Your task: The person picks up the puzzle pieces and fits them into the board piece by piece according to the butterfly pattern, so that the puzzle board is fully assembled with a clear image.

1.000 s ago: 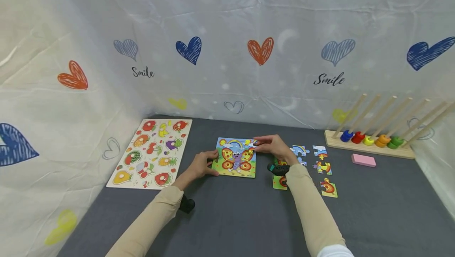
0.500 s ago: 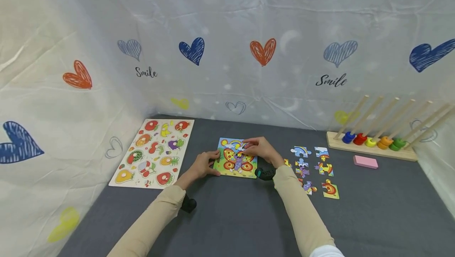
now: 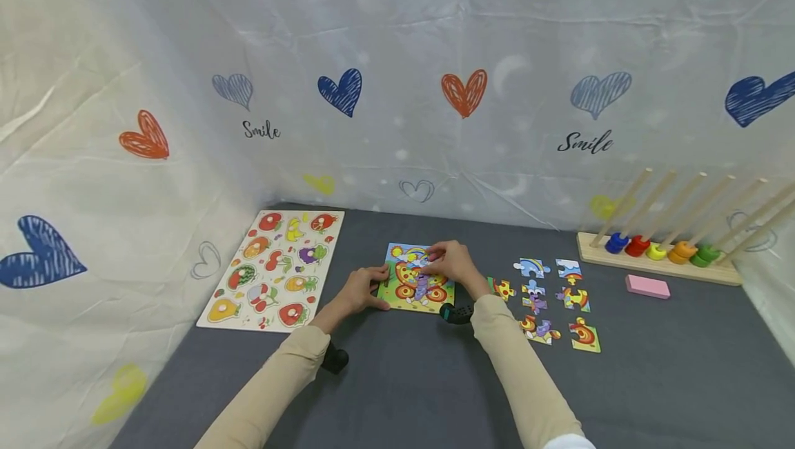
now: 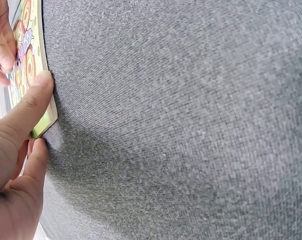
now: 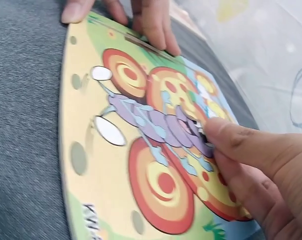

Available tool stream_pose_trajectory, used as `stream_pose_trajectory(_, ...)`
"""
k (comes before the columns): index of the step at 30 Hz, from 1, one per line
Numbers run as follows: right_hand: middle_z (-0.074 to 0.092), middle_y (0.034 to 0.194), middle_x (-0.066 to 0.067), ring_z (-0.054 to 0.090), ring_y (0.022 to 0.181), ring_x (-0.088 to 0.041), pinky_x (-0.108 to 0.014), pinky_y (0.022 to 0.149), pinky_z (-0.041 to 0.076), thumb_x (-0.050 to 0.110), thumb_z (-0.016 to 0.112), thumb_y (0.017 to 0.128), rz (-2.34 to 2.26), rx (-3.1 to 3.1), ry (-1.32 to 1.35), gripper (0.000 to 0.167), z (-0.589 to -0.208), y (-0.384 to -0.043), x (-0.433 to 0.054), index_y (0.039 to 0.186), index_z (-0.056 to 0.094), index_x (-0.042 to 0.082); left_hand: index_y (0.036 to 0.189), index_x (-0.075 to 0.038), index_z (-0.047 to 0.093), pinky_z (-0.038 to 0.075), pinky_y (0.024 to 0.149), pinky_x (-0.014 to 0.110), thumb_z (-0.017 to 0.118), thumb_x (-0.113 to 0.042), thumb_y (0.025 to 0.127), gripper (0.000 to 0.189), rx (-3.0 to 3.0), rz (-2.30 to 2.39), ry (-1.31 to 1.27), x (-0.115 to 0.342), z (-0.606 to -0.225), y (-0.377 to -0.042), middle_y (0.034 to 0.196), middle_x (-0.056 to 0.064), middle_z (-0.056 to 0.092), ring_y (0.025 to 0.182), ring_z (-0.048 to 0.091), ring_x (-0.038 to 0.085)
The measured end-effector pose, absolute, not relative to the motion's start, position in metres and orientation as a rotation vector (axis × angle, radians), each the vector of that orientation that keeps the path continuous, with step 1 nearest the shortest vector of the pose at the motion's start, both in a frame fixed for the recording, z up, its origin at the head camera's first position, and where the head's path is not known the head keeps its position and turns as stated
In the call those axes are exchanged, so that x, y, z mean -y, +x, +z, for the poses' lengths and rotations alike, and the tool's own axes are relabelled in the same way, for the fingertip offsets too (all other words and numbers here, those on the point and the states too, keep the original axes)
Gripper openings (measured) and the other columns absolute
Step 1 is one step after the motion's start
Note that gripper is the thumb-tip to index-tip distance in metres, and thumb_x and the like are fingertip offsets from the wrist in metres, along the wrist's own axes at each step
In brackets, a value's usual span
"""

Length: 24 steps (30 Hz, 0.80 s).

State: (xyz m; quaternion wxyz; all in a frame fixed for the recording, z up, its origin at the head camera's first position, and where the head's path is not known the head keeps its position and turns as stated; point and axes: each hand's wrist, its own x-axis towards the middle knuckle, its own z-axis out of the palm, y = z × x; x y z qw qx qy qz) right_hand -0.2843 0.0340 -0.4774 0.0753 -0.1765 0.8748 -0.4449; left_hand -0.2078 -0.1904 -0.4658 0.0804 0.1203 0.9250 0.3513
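Note:
In the head view, a square butterfly puzzle board (image 3: 428, 292) lies on the dark grey cloth. My left hand (image 3: 363, 289) grips its left side; the left wrist view shows the thumb (image 4: 33, 102) on the near edge by the corner and the fingers round the side. Over the upper middle of the board is my right hand (image 3: 453, 261). Its thumb (image 5: 231, 137) touches the picture at the butterfly's face in the right wrist view, and I see no piece in its fingers. Loose jigsaw pieces (image 3: 534, 297) lie to the right of the board.
A fruit board (image 3: 270, 270) lies at the left. At the right are a pink block (image 3: 648, 286) and a wooden peg stand (image 3: 658, 260) with coloured rings. A white curtain printed with hearts (image 3: 464, 94) stands along the back and left.
My right hand has moved left from the board's upper right corner to over its picture, uncovering more loose pieces. The left hand keeps its grip on the board.

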Motion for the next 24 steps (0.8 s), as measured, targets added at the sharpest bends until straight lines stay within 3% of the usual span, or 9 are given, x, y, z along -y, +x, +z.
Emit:
stream_pose_trajectory(5,0.069,0.082,-0.007,0.062,0.068,-0.016,-0.030,0.065,0.051,0.015,0.083,0.075,-1.377,-2.671,-0.490,0.033,-0.479,-0.282,-0.023,0.102,0.073,-0.001,0.125,0.011,0.057,0.049,0.090,0.035,0.085,-0.002,0.068,0.065,-2.781,1.037,0.379,0.192,-0.466,-0.208,0.140,0.022,0.047,0.128,0.044,0.037)
stream_pose_trajectory(24,0.068,0.083,-0.009,0.065,0.075,-0.020,-0.033,0.071,0.053,0.011,0.080,0.079,-1.404,-2.672,-0.490,0.028,-0.483,-0.289,0.011,0.102,0.072,-0.002,0.124,0.011,0.058,0.045,0.095,0.040,0.087,-0.009,0.068,0.066,-2.830,0.930,0.488,0.194,-0.463,-0.208,0.137,0.023,0.049,0.123,0.048,0.038)
